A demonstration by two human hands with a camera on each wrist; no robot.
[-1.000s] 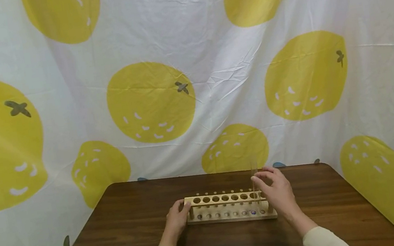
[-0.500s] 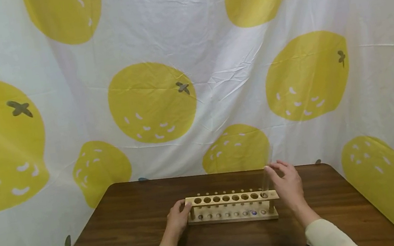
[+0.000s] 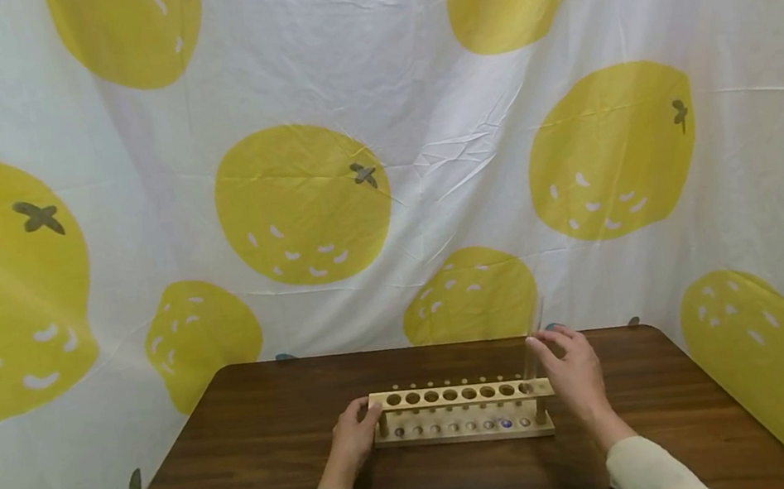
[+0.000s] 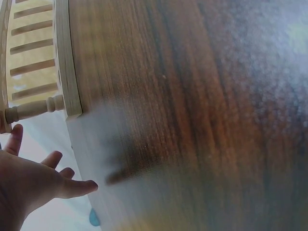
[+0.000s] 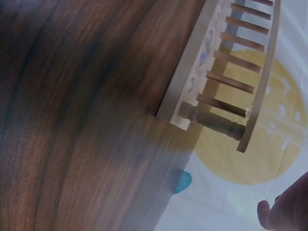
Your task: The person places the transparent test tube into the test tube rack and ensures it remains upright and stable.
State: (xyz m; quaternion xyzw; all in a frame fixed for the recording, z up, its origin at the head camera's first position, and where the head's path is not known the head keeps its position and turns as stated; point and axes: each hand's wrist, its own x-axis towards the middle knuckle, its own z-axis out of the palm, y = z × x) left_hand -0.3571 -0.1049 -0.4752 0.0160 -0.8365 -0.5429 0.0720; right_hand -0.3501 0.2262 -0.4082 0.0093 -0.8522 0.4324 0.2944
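A wooden test tube rack (image 3: 464,438) stands on the dark table, with a row of round holes in its top board. My left hand (image 3: 353,435) holds the rack's left end, thumb at the top board; in the left wrist view its other fingers (image 4: 77,187) spread away from the wood. Between thumb and fingertips, my right hand (image 3: 577,369) pinches a clear glass test tube (image 3: 531,357). The tube leans slightly right, its lower end at the rightmost hole. How deep it sits is hard to tell. In the right wrist view the tube is barely visible.
Short pegs (image 5: 238,60) stand along the rack's back. A small blue spot (image 3: 507,424) shows at one hollow in the base. Behind the wood-grain table (image 3: 257,464) hangs a white cloth (image 3: 444,187) printed with yellow fruit.
My right hand has moved right with the test tube, from near the second hole from the right to the rightmost one. The tube now leans slightly right. My left hand stays on the rack.
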